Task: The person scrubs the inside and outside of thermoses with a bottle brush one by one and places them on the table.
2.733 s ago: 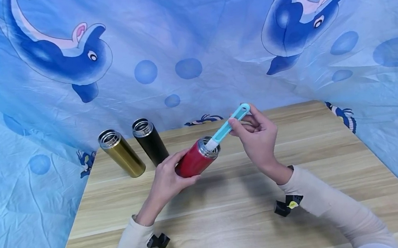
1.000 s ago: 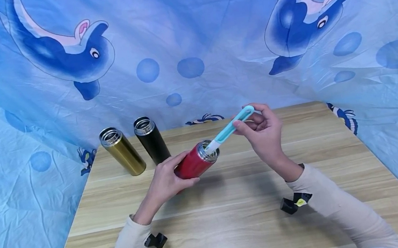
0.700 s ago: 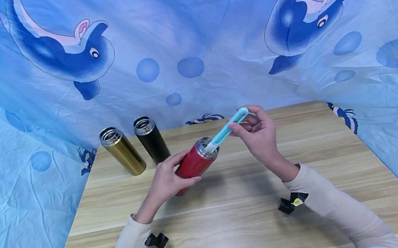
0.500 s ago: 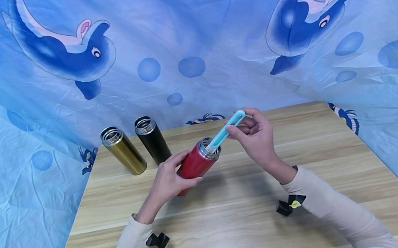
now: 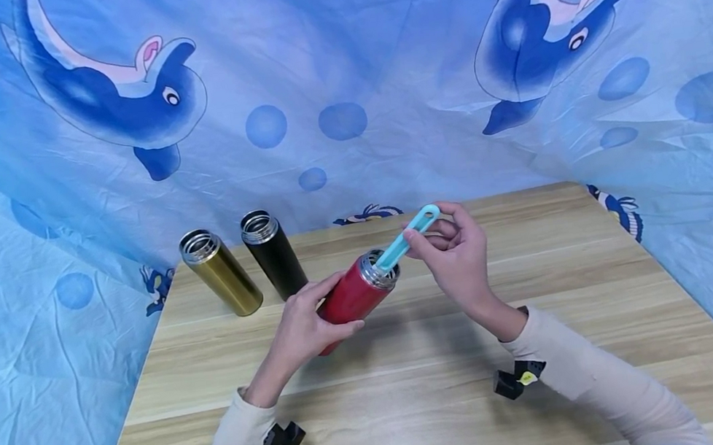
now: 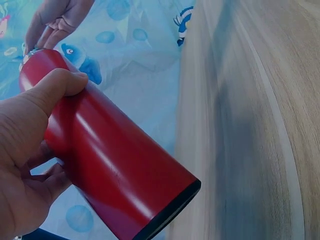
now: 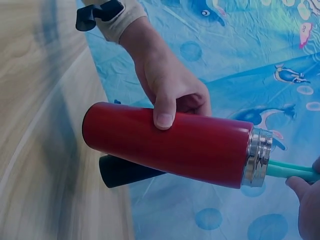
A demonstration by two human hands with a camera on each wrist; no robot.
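My left hand (image 5: 302, 324) grips a red thermos bottle (image 5: 353, 295) around its body, thumb on the near side. The bottle is tilted, its open steel neck (image 7: 258, 157) pointing up and right; its base is off the table in the left wrist view. Between thumb and fingers, my right hand (image 5: 456, 255) pinches the turquoise handle of a bottle brush (image 5: 407, 239). The handle's lower end is inside the bottle's mouth, and the brush head is hidden within. In the left wrist view the red bottle (image 6: 115, 155) shows its dark base rim.
A gold thermos bottle (image 5: 222, 276) and a black thermos bottle (image 5: 275, 257) stand uncapped at the back left of the wooden table (image 5: 404, 408). The black one is close behind my left hand. A blue dolphin-print cloth (image 5: 337, 48) hangs around the table's back and sides.
The brush has moved down and left, deeper into the red bottle, with its white neck now out of sight. Over the last second my right hand has followed it; the left keeps its hold.
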